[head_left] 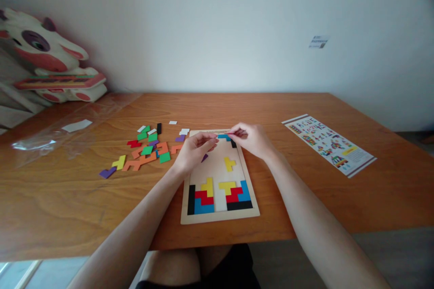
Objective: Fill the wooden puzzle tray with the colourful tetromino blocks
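Note:
A thin red puzzle piece [224, 133], seen nearly edge-on, spans the gap between my hands over the far end of the wooden puzzle board [187, 220]. My right hand [250, 139] pinches it between thumb and fingers. At its other end the fingertips of my left hand [196, 148] are closed on it. Blue, red, black and yellow pieces fill both near corners of the board. One yellow piece [229, 164] lies alone in the middle. Blue and black pieces sit at the far right corner, and a purple piece [204, 158] shows partly beside my left hand.
Loose coloured pieces [147, 150] are heaped left of the board. Clear plastic wrapping [73, 131] lies farther left, near a cow-shaped toy piano [61, 63]. A printed instruction sheet [330, 144] is on the right of the wooden table [305, 203]. A wall stands behind.

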### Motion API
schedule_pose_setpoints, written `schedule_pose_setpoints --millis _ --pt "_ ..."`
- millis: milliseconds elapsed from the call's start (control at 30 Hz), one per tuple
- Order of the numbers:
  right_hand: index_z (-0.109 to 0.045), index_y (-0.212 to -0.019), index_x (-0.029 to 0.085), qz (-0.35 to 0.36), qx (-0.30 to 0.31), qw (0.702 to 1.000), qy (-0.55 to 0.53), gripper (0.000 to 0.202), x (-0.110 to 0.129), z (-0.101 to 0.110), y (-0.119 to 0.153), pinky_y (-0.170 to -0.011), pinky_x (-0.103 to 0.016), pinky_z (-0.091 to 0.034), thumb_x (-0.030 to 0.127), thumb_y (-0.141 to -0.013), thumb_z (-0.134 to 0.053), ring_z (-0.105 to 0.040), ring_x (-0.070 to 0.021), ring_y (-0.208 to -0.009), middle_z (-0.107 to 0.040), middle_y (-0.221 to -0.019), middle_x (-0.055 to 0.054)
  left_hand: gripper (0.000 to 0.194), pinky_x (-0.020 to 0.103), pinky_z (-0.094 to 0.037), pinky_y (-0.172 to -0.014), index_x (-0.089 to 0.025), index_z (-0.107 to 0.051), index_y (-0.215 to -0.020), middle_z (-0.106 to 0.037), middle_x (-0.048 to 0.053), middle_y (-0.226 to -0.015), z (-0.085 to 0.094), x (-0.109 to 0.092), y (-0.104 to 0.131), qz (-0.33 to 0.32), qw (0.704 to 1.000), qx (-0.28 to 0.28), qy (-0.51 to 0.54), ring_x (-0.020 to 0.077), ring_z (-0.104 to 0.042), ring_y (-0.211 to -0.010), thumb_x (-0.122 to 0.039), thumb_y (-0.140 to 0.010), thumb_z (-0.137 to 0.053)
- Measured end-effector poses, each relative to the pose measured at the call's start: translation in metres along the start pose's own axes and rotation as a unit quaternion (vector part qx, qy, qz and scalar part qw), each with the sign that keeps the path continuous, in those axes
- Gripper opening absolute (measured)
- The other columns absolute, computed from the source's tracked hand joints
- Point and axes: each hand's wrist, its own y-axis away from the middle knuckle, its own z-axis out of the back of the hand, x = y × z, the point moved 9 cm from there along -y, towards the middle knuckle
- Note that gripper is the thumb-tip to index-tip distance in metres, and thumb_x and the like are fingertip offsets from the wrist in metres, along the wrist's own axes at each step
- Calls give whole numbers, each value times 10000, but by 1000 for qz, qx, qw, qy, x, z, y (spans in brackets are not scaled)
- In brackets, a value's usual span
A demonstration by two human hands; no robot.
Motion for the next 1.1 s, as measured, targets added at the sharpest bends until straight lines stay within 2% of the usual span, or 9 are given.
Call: schedule_pose_setpoints --millis 100,233,333,433,533,700,833,967,1100 --pt "-723 -864 210 47 40 997 48 83 12 -10 3 -744 -363 -573 286 -838 -703 -704 -189 -767 -757 -903 -66 389 310 -523 -823 -177 -709 -968 -729 52 -943 0 0 0 -2 1000 -2 -11 147 -667 -832 -448 -705 -802" --pt "-728 -979 224 -14 17 1000 8 142 3 -8 1 -759 -360 -575 304 -870 -685 -723 -197 -824 -773 -913 -60 371 291 -521 -762 -176 -707 -979 -720 47 -919 1 -2 0 -6 999 -4 -33 141 -657 -791 -437 -726 -781" --pt "-754 -1009 237 -37 35 999 13 170 -2 -9 0 -770 -369 -568 319 -895 -657 -721 -198 -825 -784 -959 -58 369 296 -520 -737 -172 -699 -1002 -717 52 -904 0 -5 0 -26 997 -1 -69 155 -658 -788 -437 -752 -752" --pt "-770 -1037 250 -39 55 997 30 199 -4 -12 0 -745 -366 -557 330 -911 -638 -708 -195 -802 -786 -992 -56 324 321 -529 -775 -171 -688 -1038 -721 79 -976 -4 -14 2 -72 985 3 -158 187 -665 -877 -409 -818 -687" --pt "-777 -1045 252 -31 70 995 64 201 -5 -17 1 -720 -354 -542 310 -919 -631 -696 -192 -779 -784 -980 -63 245 372 -530 -868 -181 -686 -1068 -703 97 -1088 -11 -26 9 -144 946 5 -292 214 -649 -993 -321 -884 -605" --pt "-784 -983 241 45 74 983 161 186 3 -22 2 -815 -375 -510 194 -914 -617 -672 -219 -894 -742 -992 -87 221 462 -440 -1058 -188 -698 -1078 -668 103 -1204 -34 -39 25 -287 840 53 -457 254 -574 -1168 -227 -930 -538" --pt "-761 -1000 235 40 68 987 140 166 0 -9 3 -762 -331 -505 322 -868 -710 -615 -169 -783 -661 -958 -60 252 467 -453 -1033 -185 -697 -1108 -666 111 -1218 -48 -32 31 -309 789 123 -516 259 -574 -1138 -245 -970 -494" --pt "-740 -998 219 -5 149 984 97 314 -13 -10 9 -717 -297 -508 412 -758 -803 -581 -149 -783 -592 -969 -41 281 444 -470 -980 -221 -713 -1102 -674 97 -1159 -55 -29 37 -313 759 168 -545 254 -580 -1084 -303 -995 -466" --pt "-712 -1102 222 -32 181 980 78 432 -20 -11 14 -807 -327 -521 393 -722 -824 -591 -172 -882 -590 -1017 -48 323 461 -447 -993 -231 -710 -1129 -661 97 -1201 -56 -29 39 -312 739 180 -569 265 -567 -1108 -356 -1012 -436"
